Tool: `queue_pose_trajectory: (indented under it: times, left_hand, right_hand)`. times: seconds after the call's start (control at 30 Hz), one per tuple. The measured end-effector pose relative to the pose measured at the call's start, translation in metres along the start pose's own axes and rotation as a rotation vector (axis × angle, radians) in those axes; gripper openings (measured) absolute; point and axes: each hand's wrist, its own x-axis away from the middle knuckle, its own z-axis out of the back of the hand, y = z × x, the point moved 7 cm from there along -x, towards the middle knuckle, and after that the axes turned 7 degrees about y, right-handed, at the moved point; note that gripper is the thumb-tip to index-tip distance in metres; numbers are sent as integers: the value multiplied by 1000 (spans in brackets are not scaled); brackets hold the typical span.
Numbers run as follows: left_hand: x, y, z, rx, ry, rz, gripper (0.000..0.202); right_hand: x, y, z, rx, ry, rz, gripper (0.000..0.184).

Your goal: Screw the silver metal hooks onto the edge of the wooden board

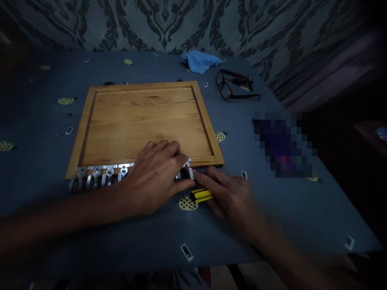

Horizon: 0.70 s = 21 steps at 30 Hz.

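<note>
A wooden board with a raised frame (148, 121) lies flat on the table. Along its near edge runs a metal hook rail (110, 169) with several double hooks fixed by cross-head screws. My left hand (157, 173) bends over the rail's right part, fingers curled and thumb toward the end hook (190, 170), hiding the middle hooks. My right hand (231, 193) grips a yellow-and-black screwdriver (202, 195) by its handle; the shaft is hidden. The right index fingertip reaches the end hook, close to the left thumb.
A blue cloth (201, 61) lies at the back of the table. Dark-framed glasses (232, 86) rest right of the board, and a pixelated dark object (282, 147) sits near the right edge. The blue tablecloth (121, 245) carries pineapple prints; a patterned wall covering (136, 24) stands behind.
</note>
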Motion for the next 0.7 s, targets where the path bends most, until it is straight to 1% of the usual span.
queue_pose_trajectory:
  times: [0.07,0.27,0.43,0.57,0.7]
  left_hand:
    - [1,0,0,3,6,1,35]
    - [3,-1,-1,14,48,-24,35]
    - [1,-1,-1,19,10,-8,35]
    - [0,0,-2,11,-23,6,34]
    - [0,0,-2,14,-12,-3,33]
  right_hand:
    - [0,0,1,6,20,3,49]
    - [-1,0,1,0,1,18,50]
    - [-1,1,4,-14,13,21,46]
    - [-1,1,4,-23,17,15,51]
    - [0,2,2,-8,5,20,59]
